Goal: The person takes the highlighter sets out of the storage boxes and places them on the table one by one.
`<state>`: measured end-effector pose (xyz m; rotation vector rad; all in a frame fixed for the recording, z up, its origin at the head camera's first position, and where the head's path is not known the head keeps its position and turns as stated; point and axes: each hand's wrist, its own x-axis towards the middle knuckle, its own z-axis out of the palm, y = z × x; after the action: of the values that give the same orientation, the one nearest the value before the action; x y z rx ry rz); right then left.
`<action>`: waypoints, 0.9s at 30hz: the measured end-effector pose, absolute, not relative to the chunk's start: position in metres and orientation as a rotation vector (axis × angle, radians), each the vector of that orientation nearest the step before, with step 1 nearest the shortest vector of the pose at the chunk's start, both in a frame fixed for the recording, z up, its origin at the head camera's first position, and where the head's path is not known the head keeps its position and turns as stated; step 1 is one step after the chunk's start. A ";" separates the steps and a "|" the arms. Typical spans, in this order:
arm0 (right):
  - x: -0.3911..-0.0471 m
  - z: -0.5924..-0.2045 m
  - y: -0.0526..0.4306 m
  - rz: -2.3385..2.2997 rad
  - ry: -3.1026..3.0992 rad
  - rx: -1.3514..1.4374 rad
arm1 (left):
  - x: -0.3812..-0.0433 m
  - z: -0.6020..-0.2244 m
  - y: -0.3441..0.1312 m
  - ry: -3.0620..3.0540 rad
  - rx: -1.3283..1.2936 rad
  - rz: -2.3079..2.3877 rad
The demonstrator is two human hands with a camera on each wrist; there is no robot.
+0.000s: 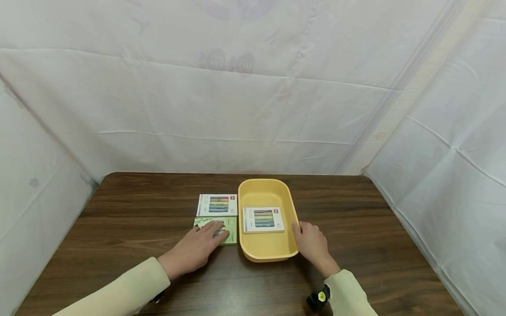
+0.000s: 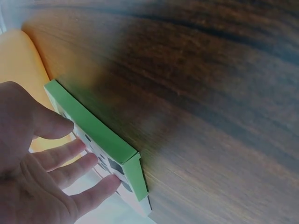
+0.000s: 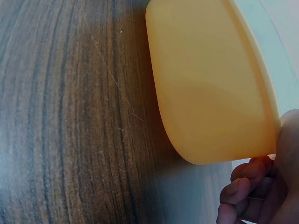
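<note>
My left hand [image 1: 194, 247] rests with its fingers spread on a flat green box [image 1: 229, 237], partly hiding the box's top. From the left wrist view, the fingertips touch the printed face of that green box [image 2: 96, 126], whose green side faces the camera. On the right, my right hand [image 1: 312, 242] grips the rim of a yellow plastic tub [image 1: 269, 251]. Its thumb lies over the rim and the fingers curl beneath it beside the tub wall [image 3: 210, 84]. Inside the tub lies a white box [image 1: 249, 221] with a window showing coloured sticks.
A similar white box [image 1: 203, 205] with a window lies just behind the green box, left of the tub. Everything sits on a dark wood-grain table [image 1: 138, 210]. White sheeting [image 1: 197, 109] hangs behind the table and along both sides.
</note>
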<state>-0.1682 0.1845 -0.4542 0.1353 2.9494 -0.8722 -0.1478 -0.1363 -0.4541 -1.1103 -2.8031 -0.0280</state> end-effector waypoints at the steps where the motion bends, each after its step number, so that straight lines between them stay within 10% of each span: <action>1: -0.168 -0.454 0.184 -0.874 2.948 0.135 | -0.148 -0.455 -0.136 -2.798 -1.110 -0.030; 27: -0.171 -0.458 0.186 -0.852 2.955 0.142 | -0.160 -0.460 -0.135 -2.857 -1.070 -0.044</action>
<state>-0.1710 0.1858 -0.4584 0.1423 2.9553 -0.8523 -0.1601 -0.1351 -0.4599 -1.0703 -2.8572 -0.0441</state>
